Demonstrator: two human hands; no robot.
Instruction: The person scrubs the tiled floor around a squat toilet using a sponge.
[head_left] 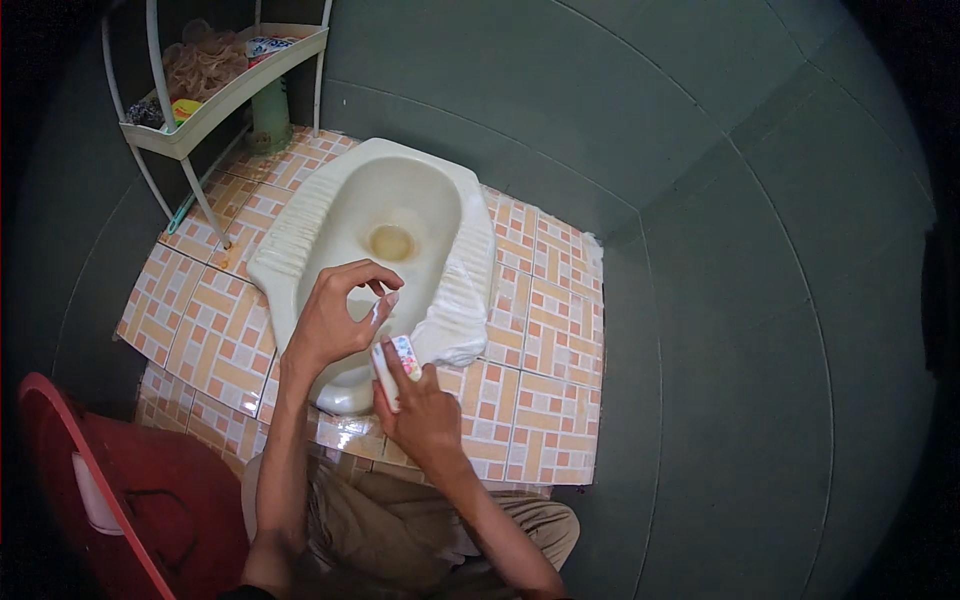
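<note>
My right hand (425, 410) is closed round a small white scrub brush (403, 352) with a colourful floral print on its top, index finger laid along it. Its bristles are hidden. Just left of it, my left hand (335, 315) hovers over the near part of the squat toilet (273, 262). Its fingers curve toward the thumb with a gap between the tips, and a white smear shows on the thumb. White foam (455, 320) covers the toilet's right footrest. The left footrest shows its bare ridges. Brownish water (391, 242) lies in the bowl.
At the far left, a white rack (225, 100) holds a mesh pouf (205, 68) and packets. A green container (270, 118) stands behind it. A red tub (160, 480) stands near left. Tiled flooring (545, 330) surrounds the toilet, wet in front. Dark walls (720, 300) close in at right.
</note>
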